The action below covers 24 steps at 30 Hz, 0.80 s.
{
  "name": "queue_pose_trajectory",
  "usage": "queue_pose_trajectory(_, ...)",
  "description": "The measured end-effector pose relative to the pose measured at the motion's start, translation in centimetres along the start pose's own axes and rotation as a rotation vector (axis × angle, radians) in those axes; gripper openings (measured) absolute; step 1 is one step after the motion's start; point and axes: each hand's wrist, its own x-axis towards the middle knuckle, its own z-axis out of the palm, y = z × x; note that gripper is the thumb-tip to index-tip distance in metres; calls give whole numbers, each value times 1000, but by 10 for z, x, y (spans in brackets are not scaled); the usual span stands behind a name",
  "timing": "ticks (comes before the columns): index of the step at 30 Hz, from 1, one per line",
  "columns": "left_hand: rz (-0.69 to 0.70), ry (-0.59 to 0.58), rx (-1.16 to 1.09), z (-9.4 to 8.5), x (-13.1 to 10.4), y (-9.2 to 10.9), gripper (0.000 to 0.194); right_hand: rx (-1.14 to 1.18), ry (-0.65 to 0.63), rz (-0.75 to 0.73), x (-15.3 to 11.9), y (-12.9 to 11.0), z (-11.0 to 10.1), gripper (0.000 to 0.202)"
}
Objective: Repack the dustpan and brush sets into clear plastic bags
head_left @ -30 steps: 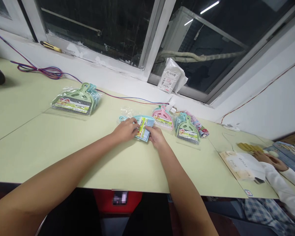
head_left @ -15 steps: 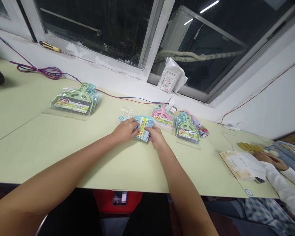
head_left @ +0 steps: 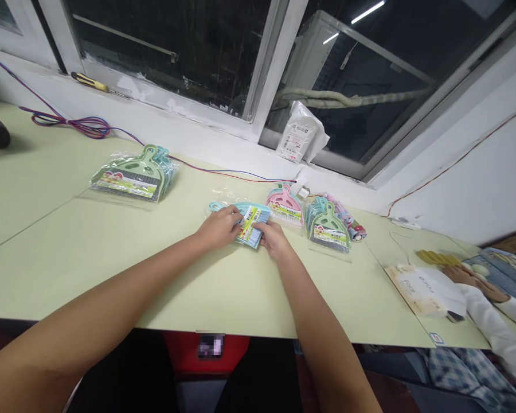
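Observation:
Between my hands is a blue dustpan and brush set in a clear plastic bag, lying tilted with its handle to the left. A green and yellow label wraps across its bristles. My left hand is closed on the label side, fingers bent over the bag. Gripping the bristle end from the right is my right hand, thumb on top and the other fingers partly hidden beneath. Just beyond it lies a pink dustpan and brush set. Farther right is a green dustpan and brush set with blue ones behind.
At the left lies a stack of bagged green and blue sets. Cables run along the wall, and a screwdriver rests on the sill. A co-worker's hands are at the right, near a tissue pack.
My hands and the blue set stay almost where they were. At the right, the co-worker's hands have shifted slightly.

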Motion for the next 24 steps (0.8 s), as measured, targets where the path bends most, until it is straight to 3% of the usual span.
queue_pose_trajectory(10, -50, 37, -66, -3, 1, 0, 43, 39, -23, 20, 5, 3, -3, 30)
queue_pose_trajectory(14, -92, 89, -103, -14, 3, -2, 45, 43, -27, 25, 5, 3, -2, 29)
queue_pose_trajectory(17, -151, 203, -80, -26, 7, -20, 40, 39, -27, 26, 5, 3, -3, 29)
queue_pose_trajectory(20, -285, 305, -43, -34, 11, -51, 39, 43, -35, 24, 4, 2, -3, 30)
queue_pose_trajectory(24, -504, 190, -42, -27, 13, -90, 41, 38, -22, 33, 3, 0, -2, 30)
